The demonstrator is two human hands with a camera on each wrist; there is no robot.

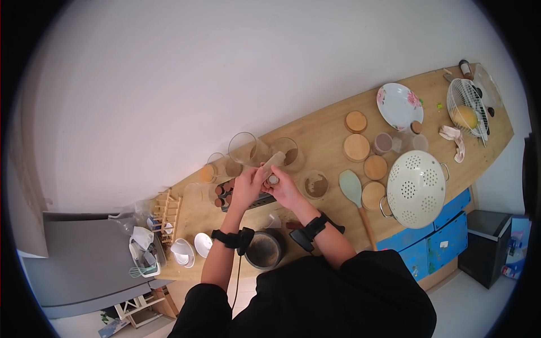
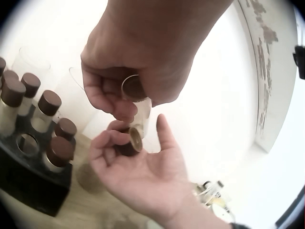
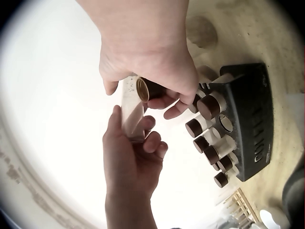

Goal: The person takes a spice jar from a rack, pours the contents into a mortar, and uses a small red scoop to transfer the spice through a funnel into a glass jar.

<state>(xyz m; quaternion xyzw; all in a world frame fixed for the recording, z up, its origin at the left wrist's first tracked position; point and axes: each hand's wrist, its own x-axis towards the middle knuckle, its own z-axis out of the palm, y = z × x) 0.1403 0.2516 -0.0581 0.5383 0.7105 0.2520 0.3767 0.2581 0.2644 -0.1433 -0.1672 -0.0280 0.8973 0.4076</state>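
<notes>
My left hand grips a clear glass tube around its bottom end; the tube slants between both hands. In the right wrist view its uncapped mouth is partly hidden behind my right hand. That hand holds a brown screw cap in its curled fingers, the threaded inside showing, close beside the tube's mouth. Below the hands stands a black rack with pale lettering. It carries several tubes with brown caps, and one round hole has no tube in it.
Glass jars and a bowl of brown powder stand around the rack. A dark round pot sits near my body. Rightward lie a green spatula, wooden lids and a white colander; leftward, a wooden rack.
</notes>
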